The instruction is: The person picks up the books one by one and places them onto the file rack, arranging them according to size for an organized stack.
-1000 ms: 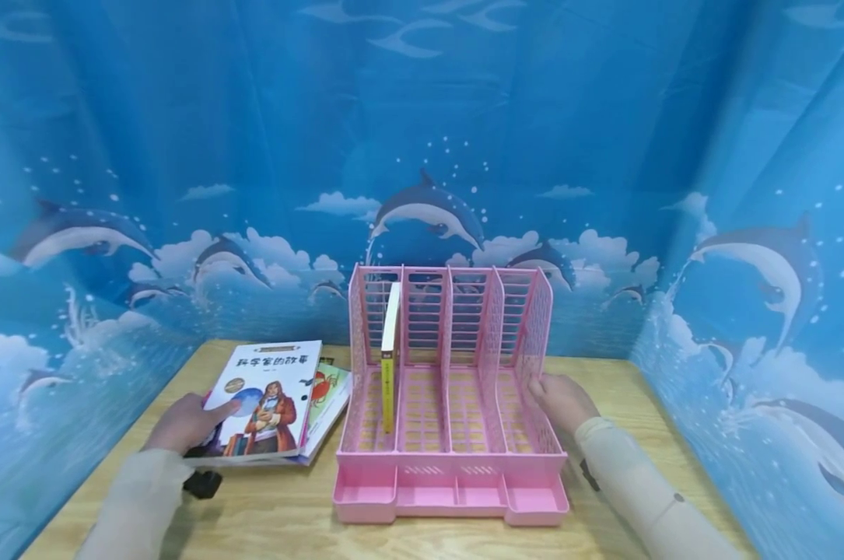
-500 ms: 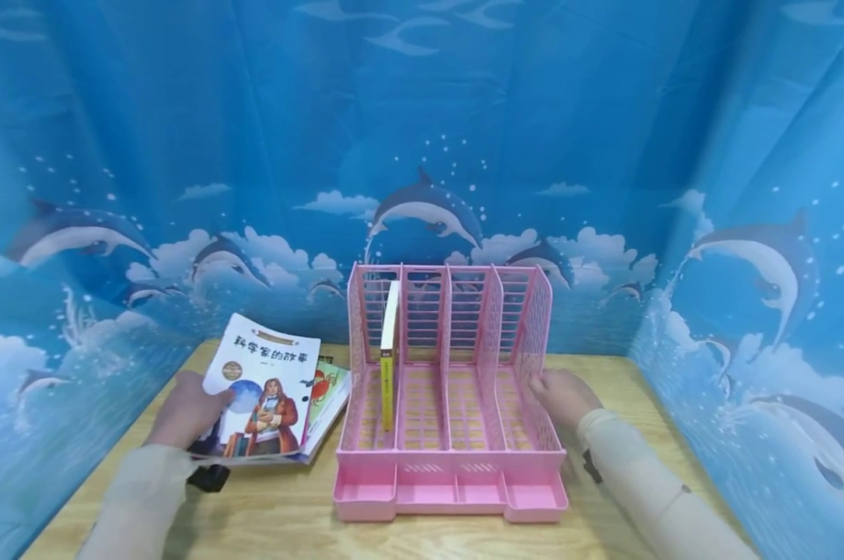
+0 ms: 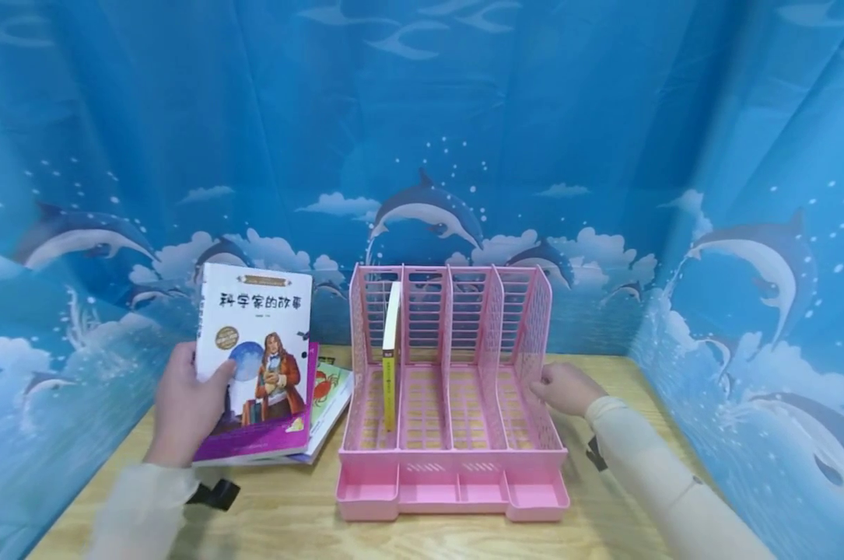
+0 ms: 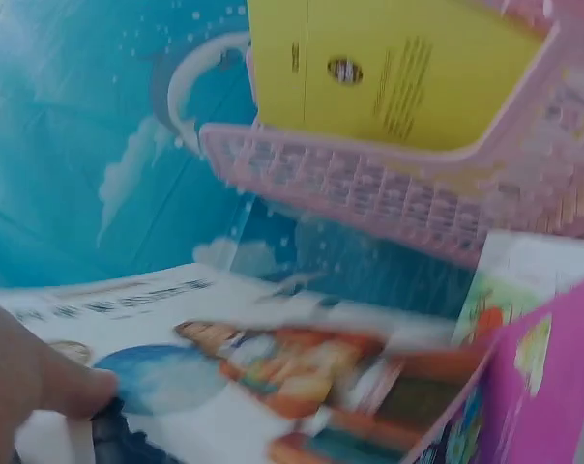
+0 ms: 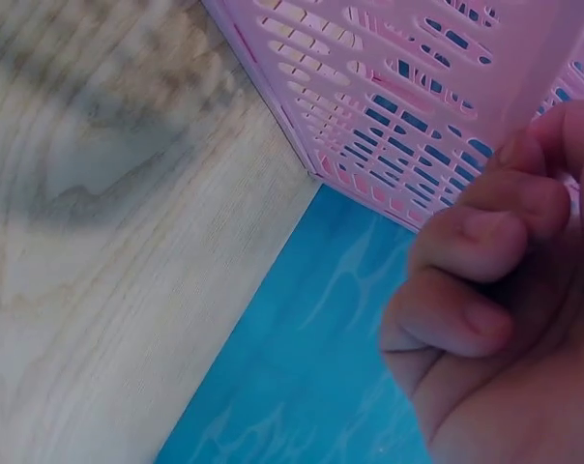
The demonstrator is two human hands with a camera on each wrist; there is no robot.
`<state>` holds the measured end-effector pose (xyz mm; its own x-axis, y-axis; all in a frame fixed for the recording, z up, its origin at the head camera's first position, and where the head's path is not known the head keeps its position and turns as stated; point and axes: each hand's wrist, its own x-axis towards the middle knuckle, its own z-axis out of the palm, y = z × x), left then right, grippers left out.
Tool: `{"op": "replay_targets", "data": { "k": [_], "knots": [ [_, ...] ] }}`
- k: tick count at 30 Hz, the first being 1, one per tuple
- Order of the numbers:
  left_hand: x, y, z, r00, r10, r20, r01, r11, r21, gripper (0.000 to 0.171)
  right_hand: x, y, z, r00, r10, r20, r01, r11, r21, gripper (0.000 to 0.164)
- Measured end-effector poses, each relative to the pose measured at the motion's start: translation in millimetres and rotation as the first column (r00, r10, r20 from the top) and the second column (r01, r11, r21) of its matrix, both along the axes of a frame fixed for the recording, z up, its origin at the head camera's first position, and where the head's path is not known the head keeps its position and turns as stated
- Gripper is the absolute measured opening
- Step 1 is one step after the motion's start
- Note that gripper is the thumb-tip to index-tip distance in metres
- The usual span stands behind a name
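My left hand (image 3: 190,404) grips a white book (image 3: 253,311) by its left side. The thumb lies on the cover, and the other fingers are hidden behind it. The book is tilted up, showing a long-haired figure in an orange coat. Behind it, a magenta-edged book (image 3: 313,373) and a book with a red crab (image 3: 329,381) lie on the table. To the right stands a pink desk file rack (image 3: 450,463). My right hand (image 3: 569,387) pinches the edge of its right side panel, with the other fingers curled, as the right wrist view shows.
A yellow-spined book (image 3: 390,389) stands upright in the leftmost slot of the rack. Small open trays (image 3: 450,509) run along the rack's front. The wooden table (image 3: 288,517) is enclosed by a blue dolphin-print curtain (image 3: 422,93).
The left hand has lifted the white book's far edge from nearly flat to steeply tilted, uncovering the magenta edge below. The right hand has stayed at the rack's right side.
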<state>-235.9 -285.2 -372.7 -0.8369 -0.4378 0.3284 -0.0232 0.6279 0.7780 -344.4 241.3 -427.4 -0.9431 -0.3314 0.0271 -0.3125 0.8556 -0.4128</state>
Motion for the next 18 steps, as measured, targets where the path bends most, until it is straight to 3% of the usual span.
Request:
{"op": "replay_targets", "data": {
  "k": [3, 6, 9, 11, 14, 16, 18],
  "knots": [
    [1.5, 9.9, 0.4, 0.996, -0.037, -0.082, 0.04, 0.999, 0.027, 0.036, 1.1, -2.0, 0.9, 1.0, -0.009, 0.026, 0.008, 1.0, 0.014, 0.019],
    [2.0, 14.3, -0.3, 0.994, -0.086, -0.061, 0.088, 0.995, 0.038, 0.035, 1.0, -3.2, 0.4, 1.0, -0.009, 0.024, 0.008, 1.0, 0.028, 0.021],
    [2.9, 15.5, 2.2, 0.991, -0.131, 0.043, 0.129, 0.991, 0.03, 0.046, 0.1, -3.1, -1.1, 1.0, 0.004, 0.01, -0.004, 0.999, 0.037, 0.025],
    [4.3, 15.8, 5.9, 0.977, -0.16, 0.141, 0.161, 0.987, 0.006, 0.059, -0.3, -3.0, -2.1, 1.0, 0.009, 0.004, -0.009, 0.999, 0.051, 0.025],
    [7.6, 17.2, 11.3, 0.93, -0.189, 0.315, 0.219, 0.974, -0.061, 0.073, -0.3, -2.8, -3.1, 1.0, 0.014, 0.002, -0.014, 0.998, 0.064, 0.024],
    [9.8, 19.3, 13.0, 0.902, -0.196, 0.384, 0.247, 0.965, -0.087, 0.073, 0.3, -3.0, -3.0, 1.0, 0.017, -0.001, -0.017, 0.998, 0.067, 0.025],
    [11.4, 21.2, 12.5, 0.889, -0.203, 0.411, 0.259, 0.962, -0.084, 0.073, 1.5, -3.3, -2.5, 1.0, 0.018, -0.005, -0.017, 0.998, 0.064, 0.029]
  ]
}}
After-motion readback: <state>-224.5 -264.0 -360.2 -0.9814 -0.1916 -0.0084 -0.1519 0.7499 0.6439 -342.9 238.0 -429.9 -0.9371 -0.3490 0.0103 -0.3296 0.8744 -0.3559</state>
